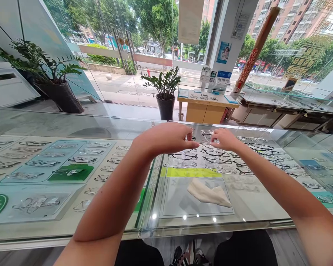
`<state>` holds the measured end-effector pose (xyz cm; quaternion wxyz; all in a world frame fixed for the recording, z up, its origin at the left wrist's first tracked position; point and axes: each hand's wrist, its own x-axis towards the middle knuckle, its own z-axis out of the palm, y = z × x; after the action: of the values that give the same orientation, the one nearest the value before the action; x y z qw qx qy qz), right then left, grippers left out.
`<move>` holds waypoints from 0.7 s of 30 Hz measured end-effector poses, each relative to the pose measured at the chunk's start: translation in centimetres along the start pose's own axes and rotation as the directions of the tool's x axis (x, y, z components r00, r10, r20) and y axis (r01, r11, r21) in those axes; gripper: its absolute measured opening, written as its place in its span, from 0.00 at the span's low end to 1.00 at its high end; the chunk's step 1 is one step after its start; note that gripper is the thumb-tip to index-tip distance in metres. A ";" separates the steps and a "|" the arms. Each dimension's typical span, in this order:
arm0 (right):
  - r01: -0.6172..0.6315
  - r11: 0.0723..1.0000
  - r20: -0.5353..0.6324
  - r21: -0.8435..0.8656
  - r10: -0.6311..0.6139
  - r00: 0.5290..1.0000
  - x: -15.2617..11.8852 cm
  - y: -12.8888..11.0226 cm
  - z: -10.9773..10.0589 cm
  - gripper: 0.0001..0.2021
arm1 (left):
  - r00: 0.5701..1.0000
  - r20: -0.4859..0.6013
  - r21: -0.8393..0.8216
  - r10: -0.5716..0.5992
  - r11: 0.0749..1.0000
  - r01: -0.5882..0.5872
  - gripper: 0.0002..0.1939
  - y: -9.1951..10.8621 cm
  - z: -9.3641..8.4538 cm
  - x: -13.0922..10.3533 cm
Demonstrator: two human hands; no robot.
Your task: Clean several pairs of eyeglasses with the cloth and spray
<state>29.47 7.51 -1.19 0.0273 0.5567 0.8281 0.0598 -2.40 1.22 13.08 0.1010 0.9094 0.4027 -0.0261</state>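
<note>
Leaning potted plant (61,96): dark woven pot at far left, beside the window.
Left display rows: eyeglasses (41,163) laid out on pale blue and white panels, one pair over a green card (84,173).
Left hand (169,138): reaches over the glass counter (100,227), palm down, fingers bent and partly open, thumb and index fingertip apart; whether anything lies in the curl of the other fingers, I cannot tell.
Middle potted plant (165,107): upright beyond the counter, left of a wooden cabinet (204,111).
Clear-rimmed eyeglasses (207,133): near the counter's far edge, between the hands, right at the right fingertips.
Beige cloth (208,193): crumpled over a grey mat (173,203), nearer than the yellow-green strip (188,172).
Right hand (224,140): fingers bent, tips close together at those eyeglasses; whether they grip the frame, I cannot tell.
Right display rows: mostly dark-rimmed eyeglasses (218,160), partly beneath the right forearm.
</note>
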 end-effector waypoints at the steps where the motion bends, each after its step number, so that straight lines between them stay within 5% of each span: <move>1: 0.004 1.000 0.009 0.003 -0.004 1.000 0.0 0.0 0.1 0.12 | 1.000 -0.001 -0.002 0.002 1.000 -0.002 0.24 0.0 0.0 0.0; 16: 0.009 1.000 0.072 -0.027 -0.007 0.997 -0.6 1.1 0.8 0.08 | 1.000 -0.005 0.006 0.017 1.000 -0.017 0.24 -0.2 0.3 0.3; 21: -0.074 0.997 0.015 -0.036 0.075 0.997 0.2 1.8 0.8 0.13 | 1.000 -0.011 -0.006 0.022 1.000 -0.022 0.24 -0.2 0.4 0.2</move>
<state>31.17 8.38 -1.72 0.0415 0.5872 0.8053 0.0710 -2.37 1.44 12.67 0.1019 0.9135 0.3933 -0.0190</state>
